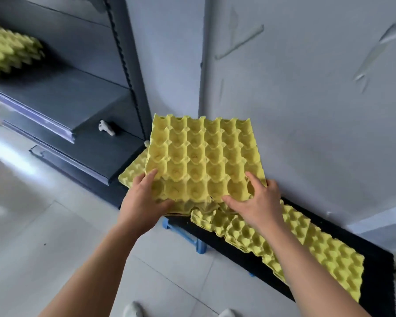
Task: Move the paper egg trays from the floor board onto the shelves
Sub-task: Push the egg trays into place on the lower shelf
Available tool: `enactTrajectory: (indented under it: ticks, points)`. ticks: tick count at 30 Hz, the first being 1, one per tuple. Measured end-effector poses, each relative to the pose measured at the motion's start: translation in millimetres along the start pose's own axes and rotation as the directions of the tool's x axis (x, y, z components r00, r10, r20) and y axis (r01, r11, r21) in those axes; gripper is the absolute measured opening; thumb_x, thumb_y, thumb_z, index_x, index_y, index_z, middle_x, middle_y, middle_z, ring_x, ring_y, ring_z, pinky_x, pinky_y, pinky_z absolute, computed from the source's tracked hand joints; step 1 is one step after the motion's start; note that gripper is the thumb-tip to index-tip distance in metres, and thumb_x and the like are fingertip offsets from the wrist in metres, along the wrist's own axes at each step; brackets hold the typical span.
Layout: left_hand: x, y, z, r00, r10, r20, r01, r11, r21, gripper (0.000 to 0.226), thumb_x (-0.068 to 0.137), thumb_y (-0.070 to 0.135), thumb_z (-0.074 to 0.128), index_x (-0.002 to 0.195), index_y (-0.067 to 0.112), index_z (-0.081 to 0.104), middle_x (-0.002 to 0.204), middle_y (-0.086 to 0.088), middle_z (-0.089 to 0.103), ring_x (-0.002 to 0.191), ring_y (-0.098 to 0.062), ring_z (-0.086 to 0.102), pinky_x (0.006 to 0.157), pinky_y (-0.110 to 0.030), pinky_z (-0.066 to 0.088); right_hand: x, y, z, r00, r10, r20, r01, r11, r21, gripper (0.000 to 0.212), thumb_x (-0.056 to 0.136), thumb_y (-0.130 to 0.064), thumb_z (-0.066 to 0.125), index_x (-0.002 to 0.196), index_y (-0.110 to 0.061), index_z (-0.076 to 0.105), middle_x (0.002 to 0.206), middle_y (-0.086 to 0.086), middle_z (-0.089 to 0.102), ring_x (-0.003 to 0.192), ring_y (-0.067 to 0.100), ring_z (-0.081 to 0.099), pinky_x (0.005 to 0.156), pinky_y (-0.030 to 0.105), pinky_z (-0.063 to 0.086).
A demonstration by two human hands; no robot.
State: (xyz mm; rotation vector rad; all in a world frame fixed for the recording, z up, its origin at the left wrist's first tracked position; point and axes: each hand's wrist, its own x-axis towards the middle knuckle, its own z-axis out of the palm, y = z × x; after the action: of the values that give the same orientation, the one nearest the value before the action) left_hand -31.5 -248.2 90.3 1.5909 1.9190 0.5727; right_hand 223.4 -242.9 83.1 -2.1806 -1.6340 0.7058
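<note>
Two bare forearms reach forward over the tiled floor [55, 225]. Left hand [142, 200] and right hand [258, 202] both hold one yellow egg tray [201, 156] at its near edge, fingers closed on it, thumbs on top. This tray is tilted, its far edge higher, above other trays near the wall. More yellow trays [306, 245] lie overlapping on the black floor board [380, 282], which rests on a blue frame [188, 236]. Farther left stands the dark shelf unit [78, 94], with a blurred stack of trays [7, 51] on an upper shelf
</note>
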Motion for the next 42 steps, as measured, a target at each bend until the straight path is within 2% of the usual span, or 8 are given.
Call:
enactTrajectory:
  ticks: [4,7,10,14,18,33,38,42]
  points:
    - [7,-60,-82,0.997,-0.023,-0.074,0.02,0.999,-0.042,0.089,0.071,0.034,0.081,0.146,0.025,0.034,0.14,0.002,0.036,0.12,-0.018,0.044,0.094,-0.027,0.037,-8,-94,39,0.996,-0.093,0.015,0.093,0.995,-0.024,0.099,0.061,-0.076,0.063,0.145,-0.037,0.027,0.143,0.017,0.023,0.134,0.035,0.028,0.106,0.045,0.034]
    - [15,-104,-142,0.994,-0.039,-0.105,0.035,0.999,-0.035,0.089,0.072,0.035,0.08,0.146,0.024,0.033,0.142,0.001,0.035,0.121,-0.019,0.045,0.096,-0.029,0.039,-14,-162,70,0.989,-0.143,0.045,0.143,0.99,-0.012,0.097,0.063,-0.074,0.064,0.145,-0.036,0.028,0.14,0.016,0.026,0.133,0.034,0.027,0.103,0.042,0.036]
    - [22,-144,-196,0.988,-0.069,-0.139,0.066,0.997,-0.027,0.089,0.072,0.035,0.08,0.147,0.023,0.033,0.144,0.0,0.034,0.123,-0.02,0.045,0.099,-0.032,0.039,-19,-225,101,0.979,-0.193,0.073,0.195,0.981,-0.015,0.097,0.063,-0.073,0.065,0.145,-0.034,0.029,0.141,0.019,0.027,0.135,0.035,0.023,0.106,0.046,0.033]
    - [37,-190,-251,0.977,-0.108,-0.182,0.105,0.994,-0.03,0.088,0.074,0.035,0.079,0.147,0.024,0.032,0.145,0.001,0.035,0.123,-0.019,0.046,0.094,-0.027,0.037,-15,-299,137,0.962,-0.26,0.085,0.265,0.963,-0.052,0.095,0.066,-0.071,0.064,0.145,-0.03,0.03,0.135,0.021,0.033,0.13,0.034,0.028,0.104,0.042,0.033]
    - [63,-230,-294,0.96,-0.173,-0.222,0.162,0.985,-0.066,0.086,0.076,0.035,0.078,0.147,0.026,0.031,0.143,0.003,0.035,0.122,-0.017,0.046,0.087,-0.021,0.032,3,-365,171,0.942,-0.321,0.103,0.328,0.942,-0.069,0.093,0.066,-0.071,0.063,0.145,-0.032,0.03,0.127,0.015,0.035,0.122,0.031,0.034,0.091,0.039,0.041]
    - [225,-363,-438,0.904,-0.295,-0.311,0.279,0.955,-0.095,0.087,0.073,0.037,0.079,0.146,0.021,0.035,0.146,0.002,0.036,0.124,-0.02,0.047,0.098,-0.032,0.04,117,-589,300,0.879,-0.434,0.196,0.446,0.895,-0.021,0.096,0.064,-0.073,0.061,0.145,-0.032,0.03,0.128,0.011,0.032,0.118,0.028,0.035,0.097,0.04,0.041]
    - [276,-413,-483,0.903,-0.299,-0.309,0.263,0.952,-0.154,0.087,0.073,0.036,0.08,0.145,0.019,0.036,0.145,0.002,0.038,0.122,-0.017,0.048,0.099,-0.031,0.041,144,-661,335,0.873,-0.454,0.178,0.468,0.883,-0.039,0.094,0.065,-0.071,0.063,0.144,-0.032,0.031,0.129,0.012,0.032,0.117,0.029,0.035,0.095,0.039,0.04]
    - [323,-448,-524,0.917,-0.246,-0.313,0.208,0.967,-0.149,0.086,0.074,0.034,0.079,0.146,0.018,0.035,0.144,0.002,0.038,0.124,-0.016,0.046,0.097,-0.026,0.037,161,-717,364,0.888,-0.44,0.134,0.45,0.891,-0.058,0.093,0.066,-0.07,0.063,0.144,-0.032,0.031,0.128,0.013,0.032,0.116,0.03,0.035,0.094,0.04,0.04]
